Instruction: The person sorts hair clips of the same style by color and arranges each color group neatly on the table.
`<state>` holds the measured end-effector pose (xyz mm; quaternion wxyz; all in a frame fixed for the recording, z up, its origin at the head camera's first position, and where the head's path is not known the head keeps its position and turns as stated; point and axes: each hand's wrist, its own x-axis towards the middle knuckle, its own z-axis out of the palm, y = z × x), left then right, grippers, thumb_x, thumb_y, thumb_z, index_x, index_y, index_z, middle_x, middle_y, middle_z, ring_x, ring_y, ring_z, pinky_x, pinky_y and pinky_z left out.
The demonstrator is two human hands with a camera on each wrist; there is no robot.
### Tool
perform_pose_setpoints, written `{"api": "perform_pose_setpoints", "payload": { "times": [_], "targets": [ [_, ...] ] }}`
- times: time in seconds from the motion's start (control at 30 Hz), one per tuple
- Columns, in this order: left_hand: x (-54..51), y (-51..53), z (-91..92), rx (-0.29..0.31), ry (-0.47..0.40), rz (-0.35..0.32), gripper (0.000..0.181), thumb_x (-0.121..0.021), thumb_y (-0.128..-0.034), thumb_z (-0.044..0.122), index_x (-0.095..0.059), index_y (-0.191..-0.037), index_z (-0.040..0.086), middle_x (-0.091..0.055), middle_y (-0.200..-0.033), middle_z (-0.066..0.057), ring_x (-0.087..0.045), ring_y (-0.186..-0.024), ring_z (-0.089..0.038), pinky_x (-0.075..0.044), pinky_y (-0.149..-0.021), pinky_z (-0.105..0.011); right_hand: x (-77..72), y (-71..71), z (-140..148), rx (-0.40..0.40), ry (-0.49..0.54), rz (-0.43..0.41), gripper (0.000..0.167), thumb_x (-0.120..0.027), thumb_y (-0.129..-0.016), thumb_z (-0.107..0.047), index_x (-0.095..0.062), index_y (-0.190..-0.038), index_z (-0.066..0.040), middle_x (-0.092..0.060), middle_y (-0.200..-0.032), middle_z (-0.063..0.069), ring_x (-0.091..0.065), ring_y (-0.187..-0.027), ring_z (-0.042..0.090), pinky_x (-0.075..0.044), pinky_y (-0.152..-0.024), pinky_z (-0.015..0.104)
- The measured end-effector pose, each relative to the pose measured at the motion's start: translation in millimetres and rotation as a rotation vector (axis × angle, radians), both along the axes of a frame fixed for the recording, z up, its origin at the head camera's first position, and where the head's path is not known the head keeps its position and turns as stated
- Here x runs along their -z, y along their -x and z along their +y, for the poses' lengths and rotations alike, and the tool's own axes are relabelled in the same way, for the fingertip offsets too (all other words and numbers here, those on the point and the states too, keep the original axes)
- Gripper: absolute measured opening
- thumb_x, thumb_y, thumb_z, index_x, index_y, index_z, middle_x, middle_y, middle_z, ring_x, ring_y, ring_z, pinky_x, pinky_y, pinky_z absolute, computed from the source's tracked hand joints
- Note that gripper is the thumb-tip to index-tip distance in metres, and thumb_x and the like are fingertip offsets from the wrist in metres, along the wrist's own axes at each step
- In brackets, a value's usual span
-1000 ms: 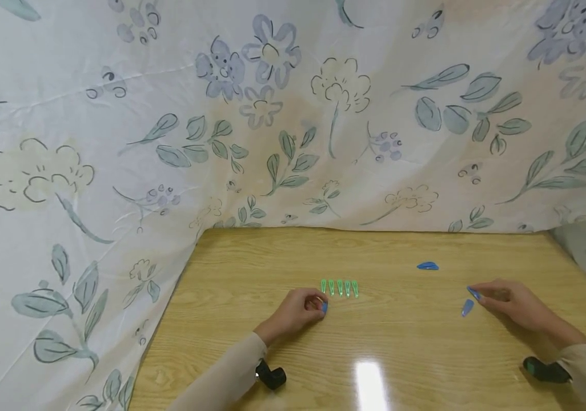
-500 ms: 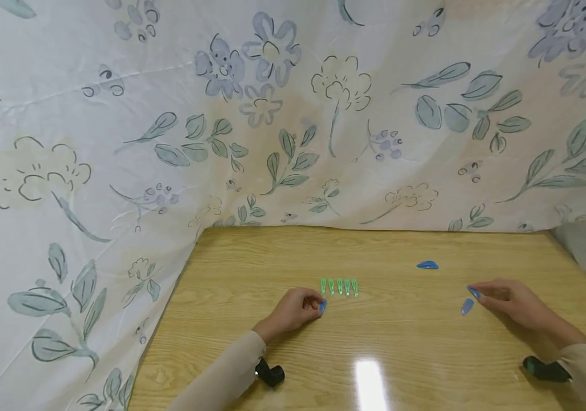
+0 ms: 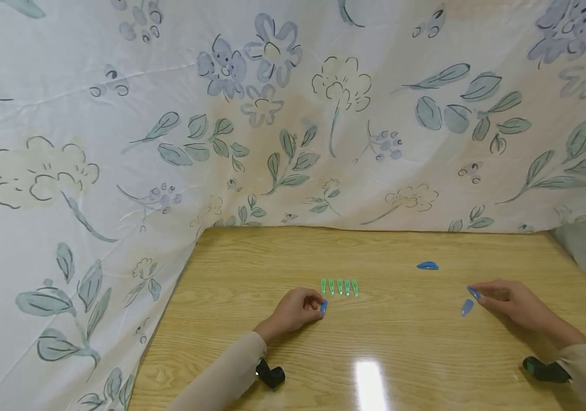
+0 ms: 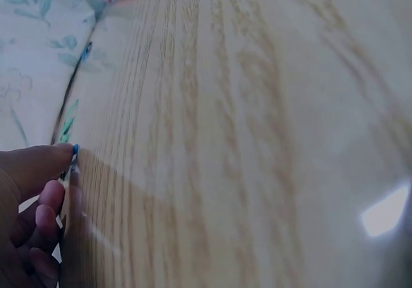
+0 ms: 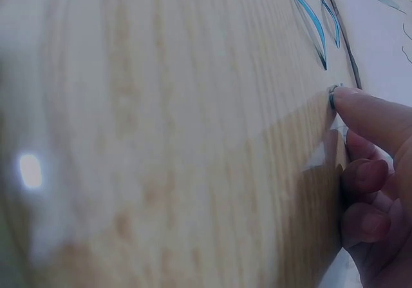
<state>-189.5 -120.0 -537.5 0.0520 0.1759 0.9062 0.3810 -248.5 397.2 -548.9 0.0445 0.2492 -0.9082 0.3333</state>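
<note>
Several green hair clips (image 3: 340,287) lie side by side in a row on the wooden table. Just below the row's left end, my left hand (image 3: 295,309) pinches a blue clip (image 3: 324,306) between thumb and finger; the left wrist view shows only its blue tip (image 4: 76,149). At the right, my right hand (image 3: 516,302) pinches another blue clip (image 3: 474,293) at the tabletop. A loose blue clip (image 3: 467,307) lies just below that one. In the right wrist view the right thumb and finger (image 5: 373,117) cover most of the held clip.
Farther back on the wooden table (image 3: 272,251) lies more blue, one or two clips (image 3: 428,266) close together; I cannot tell which. A floral cloth (image 3: 293,171) hangs behind the table and along its left side. Light glares off the tabletop near the front.
The blue clip in the left hand has shifted slightly and stands more upright below the green row. The right hand has stayed in place.
</note>
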Motion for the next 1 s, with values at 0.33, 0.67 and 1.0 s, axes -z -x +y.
{"api": "perform_pose_setpoints", "payload": {
  "times": [0.33,0.67,1.0],
  "targets": [
    [2.2,1.1,-0.3,-0.015,-0.002,0.014,0.017,-0.08,-0.0872,0.018,-0.075,-0.102,0.01,-0.063,-0.081,0.006,-0.046,-0.063,-0.002,-0.039,-0.058,-0.017,2.5,1.4,-0.3,-0.004,0.021,0.004,0.025,-0.072,-0.091,-0.005,-0.072,-0.116,-0.001,-0.065,-0.113,-0.021,-0.051,-0.101,-0.021,-0.047,-0.076,0.012],
    [2.7,1.2,1.4,-0.022,0.006,0.033,0.019,-0.081,-0.0861,0.019,-0.075,-0.102,0.01,-0.064,-0.081,0.005,-0.045,-0.062,-0.002,-0.038,-0.058,-0.017,0.5,-2.2,0.4,-0.014,0.043,0.007,0.025,-0.072,-0.092,-0.006,-0.073,-0.116,-0.001,-0.058,-0.113,-0.032,-0.053,-0.1,-0.02,-0.049,-0.073,0.013],
    [6.3,2.6,0.3,-0.042,0.021,0.022,0.02,-0.082,-0.0858,0.022,-0.075,-0.102,0.013,-0.062,-0.08,0.009,-0.044,-0.061,-0.001,-0.038,-0.056,-0.017,-2.0,-3.1,-0.5,-0.03,0.06,-0.003,0.026,-0.071,-0.093,-0.008,-0.072,-0.118,-0.001,-0.066,-0.115,-0.022,-0.053,-0.103,-0.021,-0.045,-0.077,0.008]
  ]
}}
